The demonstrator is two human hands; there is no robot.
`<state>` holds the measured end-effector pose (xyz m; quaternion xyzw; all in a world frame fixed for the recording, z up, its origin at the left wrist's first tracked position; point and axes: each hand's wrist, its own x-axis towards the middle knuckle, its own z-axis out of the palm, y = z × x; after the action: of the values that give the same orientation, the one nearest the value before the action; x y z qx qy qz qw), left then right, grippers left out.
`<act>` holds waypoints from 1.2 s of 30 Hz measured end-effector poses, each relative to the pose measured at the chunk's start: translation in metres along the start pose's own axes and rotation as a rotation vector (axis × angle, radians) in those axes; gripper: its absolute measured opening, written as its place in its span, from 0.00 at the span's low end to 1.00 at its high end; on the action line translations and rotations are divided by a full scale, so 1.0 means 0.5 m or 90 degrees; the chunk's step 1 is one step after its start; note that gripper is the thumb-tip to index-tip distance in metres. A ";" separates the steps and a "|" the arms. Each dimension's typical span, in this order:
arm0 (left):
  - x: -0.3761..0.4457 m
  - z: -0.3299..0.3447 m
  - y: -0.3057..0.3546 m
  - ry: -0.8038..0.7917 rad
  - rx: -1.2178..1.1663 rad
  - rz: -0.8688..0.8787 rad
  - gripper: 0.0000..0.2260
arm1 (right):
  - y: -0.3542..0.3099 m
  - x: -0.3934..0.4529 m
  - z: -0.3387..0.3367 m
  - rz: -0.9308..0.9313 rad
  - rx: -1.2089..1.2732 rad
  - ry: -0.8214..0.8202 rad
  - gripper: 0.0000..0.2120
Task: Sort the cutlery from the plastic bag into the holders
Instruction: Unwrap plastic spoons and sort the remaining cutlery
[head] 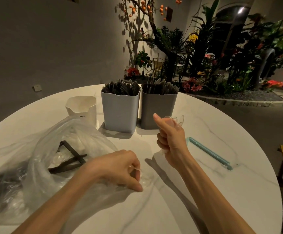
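Right hand [170,139] grips clear spoons [176,119] upright (bowls up), just before the grey holder [157,107]; left hand [120,168] pinches another spoon [145,180] beside the plastic bag [35,157].

crumpled clear plastic bag [35,149], 3 upright holders [120,112]

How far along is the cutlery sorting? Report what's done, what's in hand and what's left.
Done: the light grey holder is packed with black forks and the dark grey holder with knives. In hand: the right hand grips a bunch of clear spoons; the left hand pinches another clear spoon at the plastic bag's mouth. Left: black pieces still lie in the bag, and the white holder looks empty.
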<state>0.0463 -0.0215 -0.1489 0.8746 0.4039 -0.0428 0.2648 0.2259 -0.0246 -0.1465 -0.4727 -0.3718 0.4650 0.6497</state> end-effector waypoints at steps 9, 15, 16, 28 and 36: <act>0.031 0.000 -0.018 0.198 -0.407 0.030 0.16 | 0.002 -0.008 0.009 0.015 0.004 -0.001 0.16; 0.052 0.036 -0.003 0.261 -0.482 0.108 0.10 | 0.029 -0.028 0.046 0.015 -0.107 -0.054 0.14; 0.054 0.040 -0.004 0.259 -0.476 0.107 0.10 | 0.033 -0.025 0.048 0.005 -0.133 -0.039 0.15; 0.051 0.039 -0.024 0.328 -0.059 0.038 0.10 | 0.047 -0.026 0.055 -0.041 -0.244 0.019 0.19; 0.059 0.036 -0.023 0.371 -0.216 0.060 0.09 | 0.046 -0.020 0.050 -0.048 -0.216 0.035 0.17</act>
<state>0.0600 -0.0042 -0.1777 0.8110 0.4233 0.2890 0.2819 0.1941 -0.0246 -0.1619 -0.5742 -0.4443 0.3577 0.5873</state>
